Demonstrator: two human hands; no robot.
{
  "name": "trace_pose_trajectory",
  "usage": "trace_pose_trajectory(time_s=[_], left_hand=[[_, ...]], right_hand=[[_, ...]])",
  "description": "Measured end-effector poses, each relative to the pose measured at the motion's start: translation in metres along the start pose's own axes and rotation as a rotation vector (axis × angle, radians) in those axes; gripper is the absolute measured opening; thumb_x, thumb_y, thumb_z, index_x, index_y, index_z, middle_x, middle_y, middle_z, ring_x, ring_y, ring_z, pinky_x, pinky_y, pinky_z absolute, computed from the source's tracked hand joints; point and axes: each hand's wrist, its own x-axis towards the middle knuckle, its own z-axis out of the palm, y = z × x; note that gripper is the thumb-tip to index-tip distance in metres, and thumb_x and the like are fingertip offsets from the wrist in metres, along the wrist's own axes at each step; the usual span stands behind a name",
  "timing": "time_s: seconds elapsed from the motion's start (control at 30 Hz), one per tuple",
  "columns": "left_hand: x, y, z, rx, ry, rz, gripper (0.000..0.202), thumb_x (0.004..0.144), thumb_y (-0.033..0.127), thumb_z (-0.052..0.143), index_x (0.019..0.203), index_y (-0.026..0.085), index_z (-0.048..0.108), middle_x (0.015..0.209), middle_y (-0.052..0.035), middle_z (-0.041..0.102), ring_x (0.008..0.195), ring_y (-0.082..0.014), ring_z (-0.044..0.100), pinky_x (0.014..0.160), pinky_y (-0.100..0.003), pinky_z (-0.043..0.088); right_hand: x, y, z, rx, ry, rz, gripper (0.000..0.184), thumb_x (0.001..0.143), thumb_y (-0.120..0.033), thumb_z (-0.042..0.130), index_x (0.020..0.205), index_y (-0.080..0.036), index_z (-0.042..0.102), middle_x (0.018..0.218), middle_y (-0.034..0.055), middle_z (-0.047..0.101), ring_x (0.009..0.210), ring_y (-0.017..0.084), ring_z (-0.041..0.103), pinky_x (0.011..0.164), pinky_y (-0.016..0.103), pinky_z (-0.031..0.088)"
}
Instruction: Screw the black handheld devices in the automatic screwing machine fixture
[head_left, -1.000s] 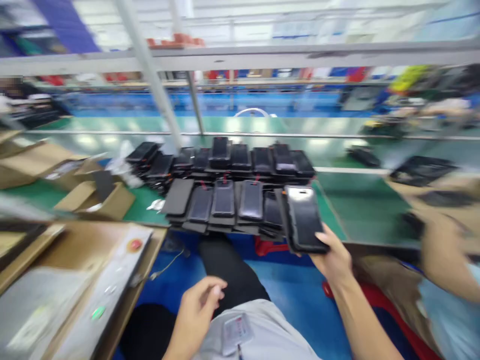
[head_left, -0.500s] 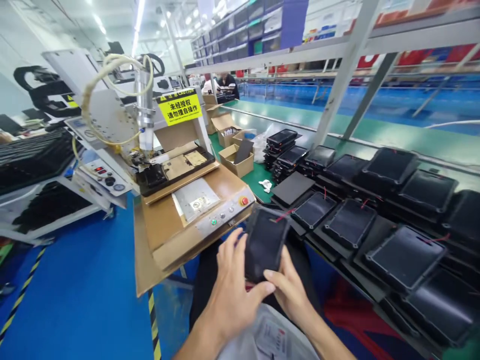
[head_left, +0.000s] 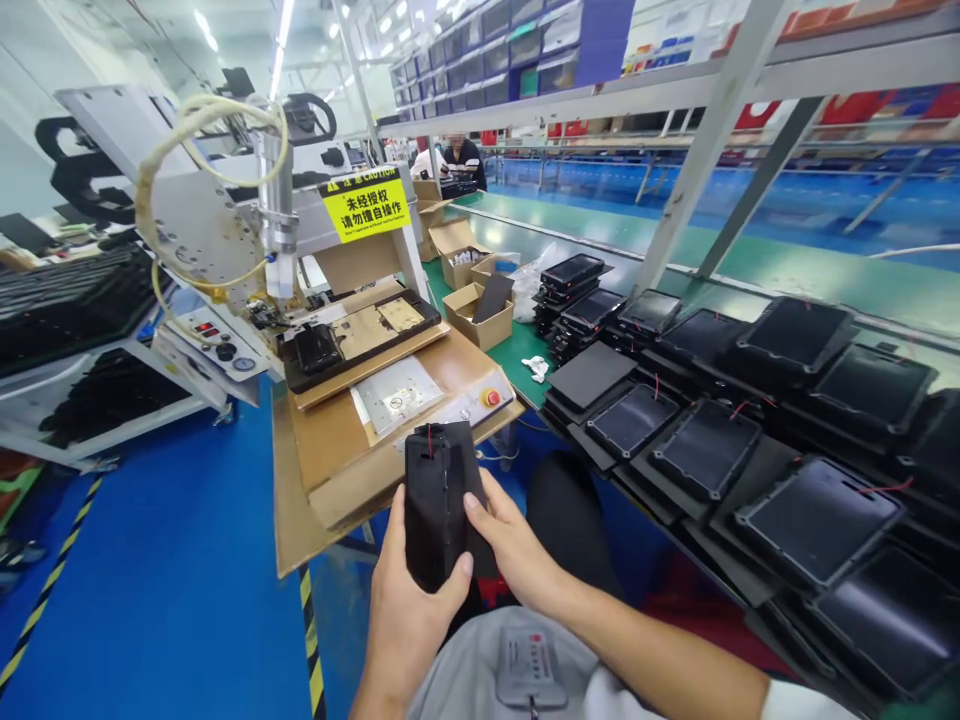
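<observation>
My left hand (head_left: 409,610) is closed around the left side and lower end of a black device housing (head_left: 427,510) with a short red wire at its top. The housing is held tilted above my lap, in front of the machine's bench. My right hand (head_left: 517,545) grips the right side, its thumb on the face and its fingers hidden behind. A flat dark sheet or panel (head_left: 466,455) shows along that side; whether it is part of the housing I cannot tell. Similar black housings with red wires (head_left: 705,445) lie in rows to my right.
Ahead stands a machine with a metal dispensing cylinder (head_left: 276,200), a fixture tray (head_left: 360,335) and a red stop button (head_left: 490,398). Cardboard boxes (head_left: 480,320) and stacked devices (head_left: 570,290) sit on the green bench. A sloping metal post (head_left: 701,170) rises behind the rows. People sit far back.
The housing has moved left and turned, so its edge and red wire now show differently. My left hand has shifted to its lower left; my right hand now grips its right side.
</observation>
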Motion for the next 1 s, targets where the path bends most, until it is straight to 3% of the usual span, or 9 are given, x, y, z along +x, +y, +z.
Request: trace_pose_trajectory(time_s=[0.13,0.27,0.37,0.43,0.53,0.67,0.73,0.87,1.0], left_hand=[[0.006,-0.003,-0.001,-0.023,0.002,0.008,0.093,0.084,0.038,0.076,0.165,0.028,0.031,0.162,-0.0101,0.049,0.147,-0.0312,0.049,0.121,-0.049,0.043],[0.020,0.002,-0.009,0.119,0.090,0.082,0.094,0.082,0.034,0.076,0.165,0.029,0.032,0.163,-0.0097,0.048,0.148,-0.0336,0.047,0.122,-0.051,0.042],[0.028,0.003,-0.016,0.208,0.099,0.141,0.095,0.082,0.035,0.075,0.165,0.032,0.029,0.164,-0.0079,0.046,0.149,-0.0344,0.047,0.121,-0.052,0.043],[0.032,0.002,-0.018,0.224,0.076,0.174,0.094,0.083,0.036,0.074,0.165,0.032,0.028,0.165,-0.0081,0.044,0.149,-0.0353,0.045,0.122,-0.053,0.042],[0.035,0.000,-0.016,0.248,0.031,0.181,0.098,0.081,0.035,0.074,0.166,0.031,0.024,0.165,-0.0109,0.043,0.149,-0.0375,0.044,0.121,-0.057,0.041],[0.032,0.001,-0.008,0.254,-0.064,0.101,0.105,0.079,0.031,0.075,0.167,0.031,0.018,0.162,-0.0138,0.043,0.149,-0.0388,0.044,0.120,-0.058,0.041],[0.028,0.001,-0.006,0.175,-0.122,0.025,0.107,0.077,0.031,0.079,0.167,0.030,0.021,0.161,-0.0147,0.045,0.148,-0.0398,0.045,0.119,-0.057,0.043],[0.022,0.000,-0.007,-0.259,-0.262,-0.110,0.116,0.066,0.036,0.093,0.163,0.028,0.030,0.159,-0.0137,0.049,0.147,-0.0389,0.047,0.120,-0.052,0.043],[0.018,-0.006,-0.013,-0.719,-0.355,-0.103,0.114,0.068,0.057,0.093,0.161,0.023,0.036,0.159,-0.0161,0.051,0.148,-0.0389,0.046,0.121,-0.048,0.042]], right_hand=[[0.009,0.007,-0.011,0.077,0.140,0.082,0.044,0.089,-0.032,0.075,0.132,-0.027,0.066,0.129,0.0047,0.071,0.119,0.027,0.067,0.110,0.044,0.050],[0.016,0.001,-0.034,0.145,0.306,0.150,0.021,0.070,-0.014,0.067,0.090,-0.021,0.070,0.088,0.0036,0.074,0.086,0.025,0.070,0.082,0.037,0.057],[0.022,-0.016,-0.051,0.257,0.172,0.125,0.011,0.055,-0.016,0.058,0.065,-0.021,0.061,0.065,0.0040,0.062,0.063,0.023,0.061,0.062,0.035,0.052],[0.025,-0.029,-0.054,0.262,0.031,0.059,0.002,0.056,-0.020,0.059,0.057,-0.021,0.060,0.078,0.0095,0.067,0.073,0.025,0.062,0.066,0.037,0.053],[0.029,-0.043,-0.044,0.201,-0.088,0.032,0.021,0.072,-0.030,0.062,0.053,-0.021,0.062,0.105,0.0144,0.071,0.103,0.032,0.065,0.093,0.047,0.053],[0.039,-0.037,-0.023,0.286,-0.053,0.106,0.012,0.066,-0.029,0.064,0.055,-0.023,0.059,0.069,0.0091,0.063,0.082,0.031,0.067,0.084,0.047,0.055],[0.042,-0.029,-0.016,0.334,0.042,0.104,0.006,0.059,-0.025,0.062,0.056,-0.024,0.057,0.070,0.0080,0.067,0.073,0.028,0.065,0.077,0.044,0.055],[0.045,-0.021,-0.004,0.382,0.059,0.082,0.003,0.057,-0.021,0.058,0.056,-0.022,0.055,0.133,0.0043,0.071,0.108,0.030,0.068,0.098,0.044,0.053],[0.048,-0.021,0.007,0.377,-0.038,0.173,0.005,0.061,-0.020,0.058,0.057,-0.022,0.060,0.141,0.0047,0.068,0.137,0.034,0.056,0.110,0.044,0.048]])
